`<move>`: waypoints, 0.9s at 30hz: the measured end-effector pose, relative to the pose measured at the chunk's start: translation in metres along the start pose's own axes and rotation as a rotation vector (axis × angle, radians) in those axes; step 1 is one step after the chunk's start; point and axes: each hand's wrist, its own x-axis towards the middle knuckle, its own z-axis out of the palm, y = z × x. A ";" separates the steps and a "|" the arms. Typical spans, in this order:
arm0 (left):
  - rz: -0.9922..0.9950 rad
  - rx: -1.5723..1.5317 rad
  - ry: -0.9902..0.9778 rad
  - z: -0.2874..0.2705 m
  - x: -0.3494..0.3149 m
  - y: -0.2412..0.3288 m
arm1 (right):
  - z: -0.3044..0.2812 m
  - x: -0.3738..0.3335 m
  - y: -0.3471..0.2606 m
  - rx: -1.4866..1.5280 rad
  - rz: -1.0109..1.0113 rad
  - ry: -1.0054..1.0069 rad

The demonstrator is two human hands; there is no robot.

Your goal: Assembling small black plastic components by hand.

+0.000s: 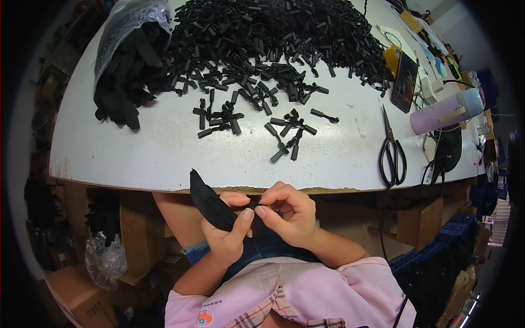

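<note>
Fingers [247, 214] pinching black strap [210, 203], long axis pointing up-left

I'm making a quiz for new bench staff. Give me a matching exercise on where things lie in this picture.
Things:
1. scissors
2. clear plastic bag
3. lilac bottle
4. black strip

Places:
A. far left of the table, with black pieces spilling out
B. in the left hand, below the table edge
C. near the table's front right edge
D. lying on its side at the right, beyond the scissors

Pairs: 1-C, 2-A, 3-D, 4-B
</note>
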 end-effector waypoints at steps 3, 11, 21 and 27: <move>0.009 -0.013 0.002 0.000 0.000 -0.001 | 0.000 0.000 0.001 -0.095 -0.088 0.003; -0.082 -0.082 -0.024 -0.001 0.002 0.002 | -0.005 0.003 -0.003 0.283 0.101 -0.071; -0.058 0.003 -0.158 -0.006 0.004 0.001 | -0.023 0.015 -0.015 0.439 0.591 -0.294; -0.094 -0.035 -0.082 -0.002 0.004 0.002 | -0.003 0.001 -0.002 0.053 0.102 -0.022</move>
